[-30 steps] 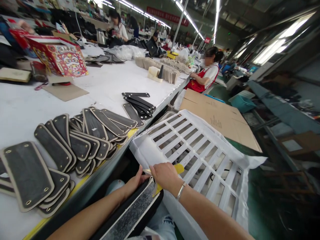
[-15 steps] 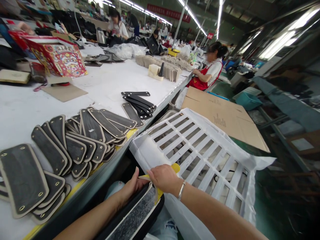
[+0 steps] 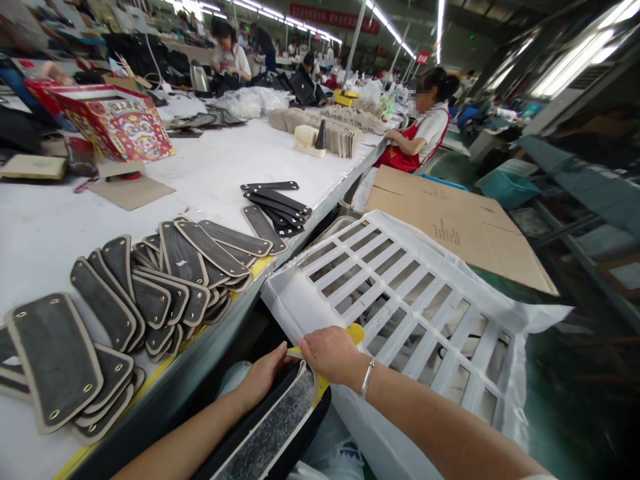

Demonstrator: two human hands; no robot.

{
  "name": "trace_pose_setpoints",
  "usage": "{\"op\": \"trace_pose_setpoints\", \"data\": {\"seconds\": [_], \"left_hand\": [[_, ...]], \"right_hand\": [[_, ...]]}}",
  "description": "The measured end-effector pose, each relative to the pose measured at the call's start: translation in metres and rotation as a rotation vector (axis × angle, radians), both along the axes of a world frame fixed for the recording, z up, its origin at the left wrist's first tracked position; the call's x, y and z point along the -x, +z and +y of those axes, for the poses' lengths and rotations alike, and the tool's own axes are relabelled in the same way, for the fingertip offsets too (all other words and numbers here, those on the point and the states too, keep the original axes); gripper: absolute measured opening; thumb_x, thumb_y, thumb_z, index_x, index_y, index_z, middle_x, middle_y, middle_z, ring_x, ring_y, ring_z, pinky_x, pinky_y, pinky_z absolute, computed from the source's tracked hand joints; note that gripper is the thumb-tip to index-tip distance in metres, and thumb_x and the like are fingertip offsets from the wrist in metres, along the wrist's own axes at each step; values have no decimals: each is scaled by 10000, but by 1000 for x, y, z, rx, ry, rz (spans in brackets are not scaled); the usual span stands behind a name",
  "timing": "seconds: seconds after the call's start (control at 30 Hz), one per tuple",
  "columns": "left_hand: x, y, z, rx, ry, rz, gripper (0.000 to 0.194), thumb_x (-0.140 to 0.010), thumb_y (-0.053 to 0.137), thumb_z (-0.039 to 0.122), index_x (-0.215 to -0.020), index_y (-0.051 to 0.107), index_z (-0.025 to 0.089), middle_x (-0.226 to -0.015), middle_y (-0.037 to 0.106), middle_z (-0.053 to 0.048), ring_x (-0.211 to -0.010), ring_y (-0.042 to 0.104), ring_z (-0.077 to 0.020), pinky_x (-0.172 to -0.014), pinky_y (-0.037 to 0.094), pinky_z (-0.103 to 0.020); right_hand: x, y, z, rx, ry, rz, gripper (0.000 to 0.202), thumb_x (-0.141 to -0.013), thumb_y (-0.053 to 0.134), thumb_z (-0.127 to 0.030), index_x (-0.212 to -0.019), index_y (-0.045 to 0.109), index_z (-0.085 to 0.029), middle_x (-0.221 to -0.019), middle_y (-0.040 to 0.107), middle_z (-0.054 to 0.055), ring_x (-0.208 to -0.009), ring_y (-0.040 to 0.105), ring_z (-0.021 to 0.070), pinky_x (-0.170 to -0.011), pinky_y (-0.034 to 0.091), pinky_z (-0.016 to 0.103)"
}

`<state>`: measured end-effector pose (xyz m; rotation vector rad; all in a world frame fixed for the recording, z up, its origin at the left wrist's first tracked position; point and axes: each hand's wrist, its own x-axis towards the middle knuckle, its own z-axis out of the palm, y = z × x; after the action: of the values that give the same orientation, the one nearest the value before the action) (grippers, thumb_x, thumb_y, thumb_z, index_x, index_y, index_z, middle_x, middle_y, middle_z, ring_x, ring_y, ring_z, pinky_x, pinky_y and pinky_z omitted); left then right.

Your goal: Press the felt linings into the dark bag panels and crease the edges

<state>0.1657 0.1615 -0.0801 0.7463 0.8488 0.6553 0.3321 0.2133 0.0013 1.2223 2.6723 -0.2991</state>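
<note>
A long dark piece with a grey speckled panel and pale edging [image 3: 267, 427] lies across my lap. At its far end my right hand [image 3: 330, 353] is wrapped round a yellow tool [image 3: 356, 333], whose rounded end sticks out beyond the knuckles. My left hand [image 3: 267, 373] is closed at the left edge of that end, its fingertips pressed against a thin yellowish strip [image 3: 296, 351]. The tips of both hands are close together. Part of the yellow tool also shows below my right hand, beside the pale edging.
Grey panels with rivets [image 3: 55, 360] are heaped along the near edge of the white table [image 3: 200, 173], with black strips [image 3: 277, 203] beyond. A white slatted crate [image 3: 400, 300] stands right, before flat cardboard [image 3: 450, 227]. A person in a red apron [image 3: 420, 133] sits farther back.
My left thumb, raised before, has come down, and my left fingers have closed in near the strip. My right hand keeps its hold on the yellow tool. The view has shifted slightly.
</note>
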Motion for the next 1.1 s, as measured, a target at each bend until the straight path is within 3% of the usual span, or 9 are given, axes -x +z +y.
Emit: {"op": "trace_pose_setpoints", "data": {"seconds": [0.17, 0.27, 0.37, 0.57, 0.77, 0.9, 1.1], "left_hand": [[1, 11, -6, 31, -93, -86, 760, -889, 164, 690, -1136, 664, 174, -1072, 700, -56, -1157, 541, -273, -1060, 325, -392], [-3, 14, -4, 108, -145, -218, 943, -796, 74, 803, -1169, 638, 146, -1038, 702, -107, -1107, 578, -303, -998, 385, -427], [-6, 14, -1, 182, -139, -270, 1030, -716, 116, 879, -1148, 634, 101, -985, 705, -146, -1050, 606, -337, -951, 417, -447], [-8, 3, -4, 199, 7, -129, 574, -807, 447, 621, -948, 686, 119, -860, 717, -94, -881, 641, -296, -876, 435, -418], [5, -9, -9, 35, 68, 193, 404, -823, 485, 535, -756, 652, 173, -760, 673, -28, -835, 576, -252, -847, 411, -370], [9, 0, -6, -97, 5, 341, 401, -843, 447, 515, -733, 648, 185, -755, 654, -19, -837, 552, -246, -837, 413, -346], [4, 23, 0, -184, -94, 370, 438, -859, 411, 537, -818, 668, 185, -883, 692, -24, -916, 576, -254, -914, 406, -336]], "right_hand": [[-3, -3, -2, 21, 28, -5, 509, -1007, 221, -358, -806, 649, -168, -770, 693, 76, -722, 664, 233, -621, 451, 313], [-3, -5, 1, 14, 71, 8, 497, -1006, 229, -362, -813, 649, -180, -765, 694, 65, -712, 661, 229, -610, 441, 310], [-2, -6, 5, 29, 93, 23, 519, -1007, 220, -375, -792, 651, -182, -780, 700, 63, -722, 660, 217, -623, 434, 301], [-6, -7, 11, 50, 183, 56, 495, -1004, 244, -365, -811, 659, -177, -802, 702, 56, -729, 649, 200, -638, 420, 297], [-7, -7, 16, 66, 310, 90, 464, -1000, 264, -347, -833, 664, -179, -776, 693, 52, -693, 635, 190, -610, 392, 292], [-6, -5, 22, 78, 313, 64, 511, -1002, 252, -371, -791, 671, -167, -754, 694, 68, -694, 640, 186, -630, 394, 284], [-8, -2, 29, 82, 360, 12, 527, -1003, 251, -394, -785, 675, -169, -766, 704, 72, -713, 643, 186, -648, 395, 285]]}}
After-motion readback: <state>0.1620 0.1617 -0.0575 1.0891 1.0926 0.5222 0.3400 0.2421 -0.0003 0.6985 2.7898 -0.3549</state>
